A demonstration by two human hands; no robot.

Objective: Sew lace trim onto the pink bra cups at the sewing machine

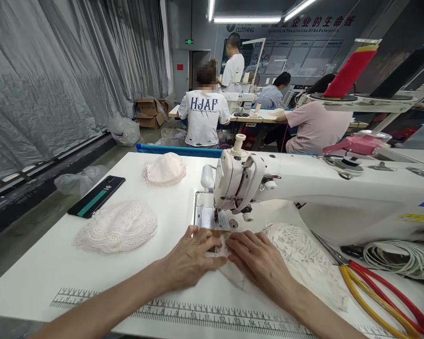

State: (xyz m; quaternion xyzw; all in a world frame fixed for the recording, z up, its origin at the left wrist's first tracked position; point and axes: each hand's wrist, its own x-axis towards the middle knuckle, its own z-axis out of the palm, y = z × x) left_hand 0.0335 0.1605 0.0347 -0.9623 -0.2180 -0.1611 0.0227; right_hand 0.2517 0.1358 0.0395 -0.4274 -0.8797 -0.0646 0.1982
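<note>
- We have our left hand (pixel 194 256) and right hand (pixel 259 259) on thin white fabric (pixel 236 277), just before the sewing machine (pixel 236 181).
- Whether our fingers pinch or merely press it, we cannot tell.
- White lace (pixel 297 249) lies beside our right hand.

"HJAF" on white shirt (pixel 203 123); "CLOTHING", "Quality" on wall (pixel 245 29); 10, 14 on ruler (pixel 198 318).

The lace (pixel 300 256) looks like rough matt cloth, the needle plate (pixel 204 218) glossy metal.
</note>
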